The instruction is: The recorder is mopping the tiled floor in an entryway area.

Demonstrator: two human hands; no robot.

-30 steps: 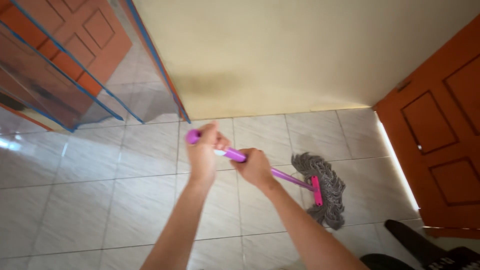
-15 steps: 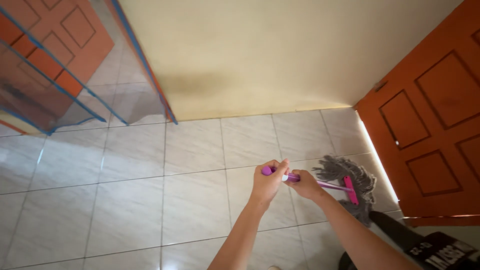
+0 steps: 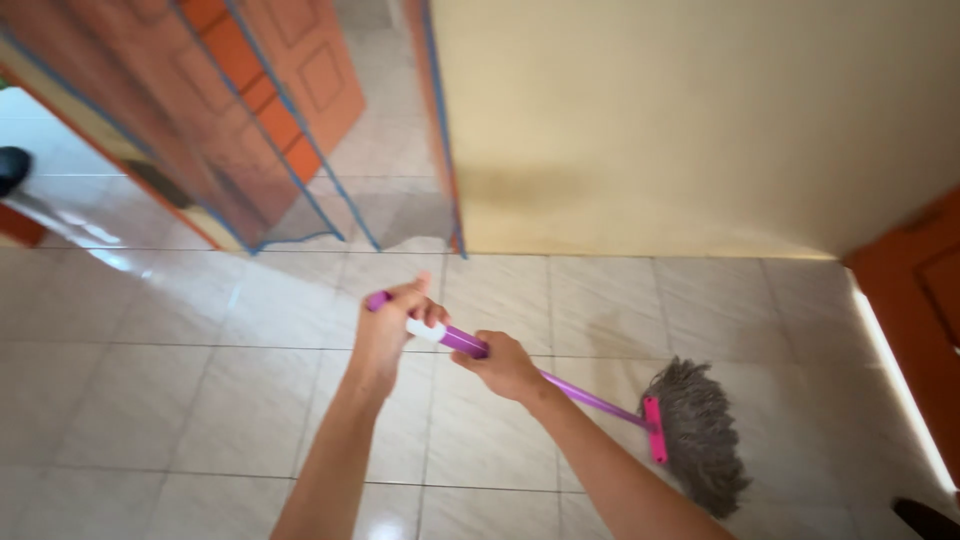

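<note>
Both hands are gripping the mop handle (image 3: pixel 560 380), left hand (image 3: pixel 395 325) closed near its top, right hand (image 3: pixel 505 365) closed lower, while the mop head (image 3: pixel 700 435) is resting on the floor (image 3: pixel 200 400) near the wall (image 3: pixel 700 130).

I see the left hand (image 3: pixel 392 322) at the upper end of the mop handle (image 3: pixel 520 366), with the right hand (image 3: pixel 503 365) just beside it, further down the shaft. The handle slants down to my right, ending at the mop head (image 3: pixel 700 432), which lies on the tiled floor (image 3: pixel 150 400). The wall (image 3: pixel 700 120) stands ahead; a screen door (image 3: pixel 200 130) hangs to its left, a wooden door (image 3: pixel 920 320) at far right
</note>
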